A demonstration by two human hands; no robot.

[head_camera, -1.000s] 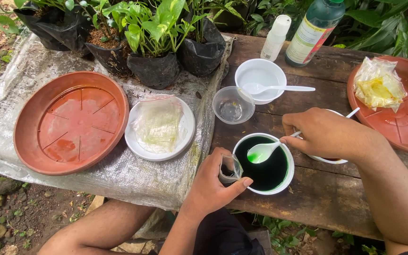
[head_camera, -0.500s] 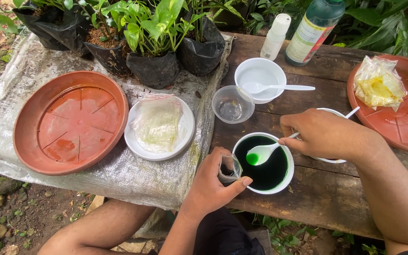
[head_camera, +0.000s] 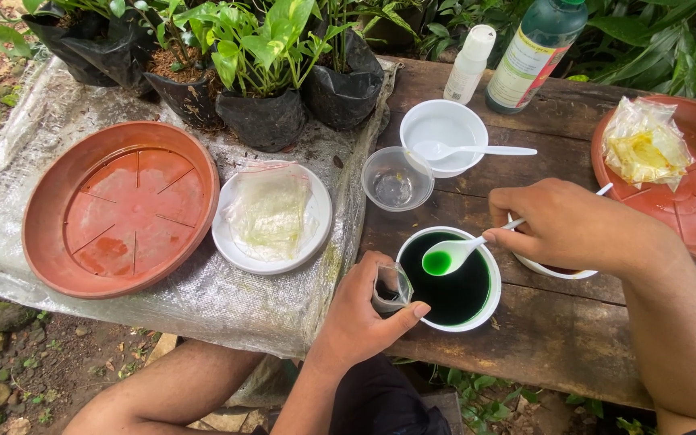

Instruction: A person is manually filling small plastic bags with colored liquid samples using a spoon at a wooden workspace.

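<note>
On the table, right of the terracotta saucer and white plate, the left hand is clamped on a small clear cup, seemingly empty, at the 9 o'clock rim of the bowl of green liquid. The right hand pinches a white plastic spoon, loaded and hovering over the bowl. Dosing looks underway; it calls for a level spoon. Since half a second ago, hardly anything has shifted.

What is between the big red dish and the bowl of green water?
In the head view, a white plate with a clear plastic bag on it lies between the red dish and green-water bowl.
</note>
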